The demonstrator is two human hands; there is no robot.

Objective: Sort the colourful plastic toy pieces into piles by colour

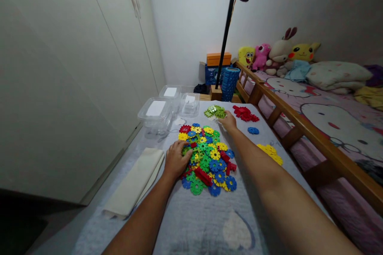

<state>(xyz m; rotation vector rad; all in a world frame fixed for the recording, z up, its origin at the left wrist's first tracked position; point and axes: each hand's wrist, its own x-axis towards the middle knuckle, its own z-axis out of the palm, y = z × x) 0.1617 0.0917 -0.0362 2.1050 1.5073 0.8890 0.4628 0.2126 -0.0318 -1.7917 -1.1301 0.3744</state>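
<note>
A mixed pile of plastic building discs (206, 159) in blue, green, yellow and red lies in the middle of the cloth-covered table. My left hand (176, 159) rests at the pile's left edge, thumb and fingers apart over several light green and red pieces. Farther back, my right hand (229, 121) reaches the right edge of a small heap of light green pieces (214, 111). Its fingers are drawn together there, and their tips are partly hidden, so what they hold cannot be made out. Red pieces (245, 114), blue discs (253, 130) and yellow discs (271, 154) form separate groups along the right side.
Clear plastic boxes (155, 117) with white labels stand at the back left. A folded beige cloth (134, 183) lies left of the pile. A wooden bed rail (287, 135) runs along the table's right, and a black pole (226, 32) rises behind its far edge.
</note>
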